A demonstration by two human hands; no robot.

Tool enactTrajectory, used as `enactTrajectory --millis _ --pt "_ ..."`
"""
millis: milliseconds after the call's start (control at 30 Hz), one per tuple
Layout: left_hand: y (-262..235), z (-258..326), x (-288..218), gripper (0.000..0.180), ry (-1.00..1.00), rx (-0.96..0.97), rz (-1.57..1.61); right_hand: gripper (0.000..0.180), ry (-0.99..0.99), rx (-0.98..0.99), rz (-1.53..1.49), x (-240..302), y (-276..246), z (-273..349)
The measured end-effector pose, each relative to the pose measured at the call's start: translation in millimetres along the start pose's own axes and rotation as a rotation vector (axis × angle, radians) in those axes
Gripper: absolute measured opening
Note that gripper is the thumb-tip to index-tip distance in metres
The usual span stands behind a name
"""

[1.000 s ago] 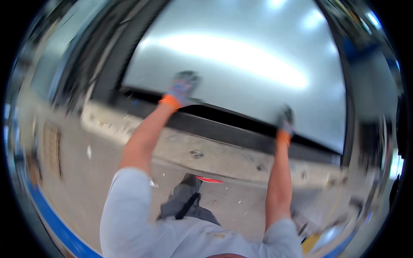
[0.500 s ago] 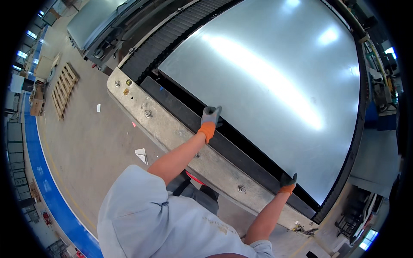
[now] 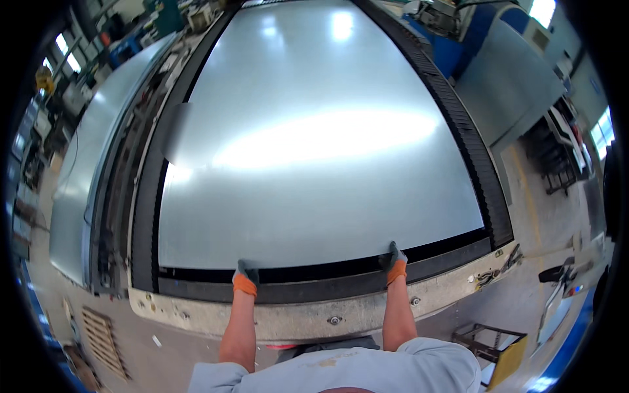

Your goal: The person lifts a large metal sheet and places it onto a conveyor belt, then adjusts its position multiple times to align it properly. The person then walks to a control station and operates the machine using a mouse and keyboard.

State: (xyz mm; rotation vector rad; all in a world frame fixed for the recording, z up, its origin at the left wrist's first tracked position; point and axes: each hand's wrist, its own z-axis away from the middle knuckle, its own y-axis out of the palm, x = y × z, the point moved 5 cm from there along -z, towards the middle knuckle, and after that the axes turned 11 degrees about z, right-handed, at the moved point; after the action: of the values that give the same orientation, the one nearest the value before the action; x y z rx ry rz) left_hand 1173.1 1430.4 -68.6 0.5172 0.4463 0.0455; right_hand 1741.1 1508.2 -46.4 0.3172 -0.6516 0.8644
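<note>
A large, shiny flat metal sheet [image 3: 314, 203] lies across the bed of a machine in front of me. Both of my hands wear dark grey gloves with orange cuffs. At the sheet's near edge, left of its middle, my left hand [image 3: 246, 275] is closed on the edge. Farther right along that same edge, my right hand [image 3: 395, 262] grips it with the thumb up over the top face. The fingers of both hands are largely hidden beneath the sheet. A dark gap shows between the sheet's near edge and the machine's front.
A pale metal front rail [image 3: 288, 322] with bolts stands between me and the sheet. Black ribbed bellows [image 3: 481, 173] line the right side. Another metal sheet [image 3: 69, 229] lies on a bench at left. A wooden pallet [image 3: 103, 340] and a metal-framed stand [image 3: 491, 350] are on the floor.
My view has swung round to the right, so the sheet now lies straight ahead. My left hand, earlier by the gap, is now on the sheet's edge; my right stays at that edge.
</note>
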Motion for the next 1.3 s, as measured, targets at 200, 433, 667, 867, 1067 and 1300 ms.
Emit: enactTrajectory --millis 200,433,667,867,1067,1300 --pt "81.7 114.1 -41.6 0.026 0.164 0.083 -0.286 0.026 -0.374 -0.018 -0.059 83.3 -23.7 85.3" --pt "94.5 117.7 -14.7 0.024 -0.020 0.308 -0.732 0.058 -0.567 -0.010 0.852 101.5 -66.5 50.0" --pt "143.2 110.9 -23.1 0.047 0.842 0.363 -1.367 0.043 -0.899 -0.202 0.823 198.6 13.1 88.9" --pt "180.4 159.1 132.6 0.099 1.088 0.813 -2.059 0.068 -0.967 -0.415 1.239 176.8 31.1 12.4" --pt "183.6 150.3 167.2 0.110 1.195 0.909 -2.318 0.076 -0.985 -0.358 1.530 163.1 56.3 -16.4" --pt "188.5 145.5 172.8 0.107 1.296 0.966 -2.246 0.076 -0.995 -0.337 1.615 169.0 69.1 -4.7"
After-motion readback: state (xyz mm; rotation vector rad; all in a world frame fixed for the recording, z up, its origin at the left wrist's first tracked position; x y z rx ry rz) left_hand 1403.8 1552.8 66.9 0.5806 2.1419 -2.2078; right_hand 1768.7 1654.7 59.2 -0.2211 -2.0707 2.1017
